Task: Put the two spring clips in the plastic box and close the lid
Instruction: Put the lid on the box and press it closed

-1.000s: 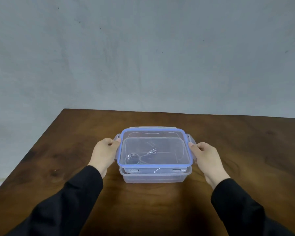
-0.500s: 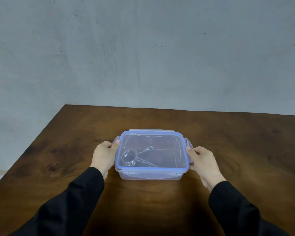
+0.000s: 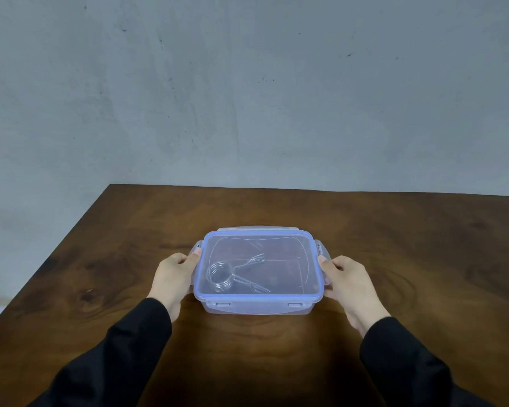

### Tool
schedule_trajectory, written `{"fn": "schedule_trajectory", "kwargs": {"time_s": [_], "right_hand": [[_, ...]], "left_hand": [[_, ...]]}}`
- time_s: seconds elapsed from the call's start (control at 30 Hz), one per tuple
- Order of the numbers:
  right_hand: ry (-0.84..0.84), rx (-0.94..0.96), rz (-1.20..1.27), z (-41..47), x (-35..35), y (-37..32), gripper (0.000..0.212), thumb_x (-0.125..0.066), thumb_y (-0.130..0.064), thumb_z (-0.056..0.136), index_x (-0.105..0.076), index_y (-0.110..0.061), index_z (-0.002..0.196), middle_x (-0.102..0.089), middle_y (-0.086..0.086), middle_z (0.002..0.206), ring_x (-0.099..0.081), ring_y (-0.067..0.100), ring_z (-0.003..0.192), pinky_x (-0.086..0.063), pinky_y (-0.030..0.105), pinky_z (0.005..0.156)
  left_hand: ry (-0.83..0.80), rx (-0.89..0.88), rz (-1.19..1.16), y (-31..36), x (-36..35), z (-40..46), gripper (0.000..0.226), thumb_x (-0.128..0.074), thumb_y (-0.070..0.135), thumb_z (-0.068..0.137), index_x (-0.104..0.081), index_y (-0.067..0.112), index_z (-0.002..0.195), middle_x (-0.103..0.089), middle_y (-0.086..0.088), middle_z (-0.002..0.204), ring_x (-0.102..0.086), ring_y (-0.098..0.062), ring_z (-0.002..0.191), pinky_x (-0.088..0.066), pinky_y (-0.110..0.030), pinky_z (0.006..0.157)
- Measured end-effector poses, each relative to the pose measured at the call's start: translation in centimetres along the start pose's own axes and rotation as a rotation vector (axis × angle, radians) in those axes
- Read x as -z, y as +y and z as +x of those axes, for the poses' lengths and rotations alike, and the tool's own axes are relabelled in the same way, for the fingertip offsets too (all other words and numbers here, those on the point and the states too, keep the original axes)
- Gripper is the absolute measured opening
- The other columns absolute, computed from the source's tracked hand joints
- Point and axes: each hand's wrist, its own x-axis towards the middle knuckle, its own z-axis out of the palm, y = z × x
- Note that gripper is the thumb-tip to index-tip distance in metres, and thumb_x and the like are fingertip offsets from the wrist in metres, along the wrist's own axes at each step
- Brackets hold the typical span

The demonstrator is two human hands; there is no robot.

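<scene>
The plastic box (image 3: pixel 257 306) sits on the wooden table (image 3: pixel 394 230), directly in front of the person. The lid (image 3: pixel 276 248), clear with a blue rim, lies flat on top of the box and appears level all round. Through the lid, the spring clips (image 3: pixel 232 274) are visible on the box floor, toward its left half; coiled wire and crossed handles can be made out, but the two clips overlap and cannot be told apart individually.

The left hand (image 3: pixel 174 277) presses against the left short side of the box, fingers together and curled onto the side latch (image 3: pixel 195 251). The right hand (image 3: pixel 347 280) mirrors it on the right short side, fingers together against the box wall, with the thumb just below the right latch (image 3: pixel 321 249). Both side latches stand flared outward, so they appear not yet snapped down. The front tabs (image 3: pixel 223 304) look flush; the rear latch state cannot be judged.

Probable faults from this state:
- Uneven pressing: closing one latch first may lift the opposite lid edge out of its groove.
- Sliding: an inward push from one hand alone may shift the box across the smooth table.
- Incomplete seating: if the rim is not fully home, a latch may fail to catch
</scene>
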Motion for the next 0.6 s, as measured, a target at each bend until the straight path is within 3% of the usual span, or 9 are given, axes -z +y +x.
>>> {"fn": "schedule_trajectory", "kwargs": {"time_s": [0.2,0.3,0.4,0.5,0.6], "right_hand": [[-0.018,-0.026,0.021,-0.8,0.3,0.3,0.019,-0.061,-0.034,0.101,-0.067,-0.016,0.106,-0.073,0.003,0.103,-0.073,0.019,0.093,-0.065,0.041,0.080],[0.021,0.048,0.018,-1.5,0.3,0.1,0.021,-0.061,-0.029,0.101,-0.061,-0.017,0.118,-0.067,0.000,0.117,-0.069,0.018,0.100,-0.064,0.039,0.081],[0.148,0.264,-0.227,-1.8,0.5,0.2,0.037,-0.061,-0.023,0.102,-0.059,-0.017,0.138,-0.056,-0.001,0.137,-0.058,0.019,0.121,-0.051,0.031,0.095],[0.118,0.376,-0.330,-2.5,-0.2,0.1,0.037,-0.055,-0.021,0.105,-0.061,-0.015,0.141,-0.058,-0.002,0.146,-0.051,0.019,0.136,-0.040,0.029,0.108],[0.066,0.298,-0.339,-3.4,-1.0,0.0,0.051,-0.054,-0.033,0.104,-0.049,-0.016,0.152,-0.060,0.000,0.145,-0.056,0.021,0.134,-0.048,0.032,0.105]], "left_hand": [[-0.032,0.016,-0.060,-0.7,0.0,-0.2,0.040,-0.064,0.046,0.095,-0.057,0.011,0.079,-0.072,-0.009,0.081,-0.069,-0.024,0.073,-0.061,-0.043,0.073],[0.027,-0.084,-0.009,-1.0,-0.2,-0.6,0.035,-0.066,0.047,0.093,-0.059,0.015,0.106,-0.071,-0.003,0.106,-0.069,-0.019,0.088,-0.056,-0.034,0.072],[0.125,-0.327,0.211,-1.0,-0.1,-1.0,0.035,-0.064,0.036,0.097,-0.062,0.019,0.127,-0.062,0.004,0.131,-0.059,-0.014,0.114,-0.046,-0.031,0.092],[0.037,-0.426,0.331,-1.2,0.0,-1.3,0.037,-0.057,0.025,0.102,-0.061,0.020,0.138,-0.055,0.007,0.147,-0.050,-0.013,0.133,-0.040,-0.034,0.111],[-0.093,-0.372,0.337,-1.4,0.0,-2.0,0.050,-0.050,0.030,0.105,-0.039,0.026,0.153,-0.049,0.016,0.145,-0.051,-0.005,0.124,-0.039,-0.023,0.102]]}}
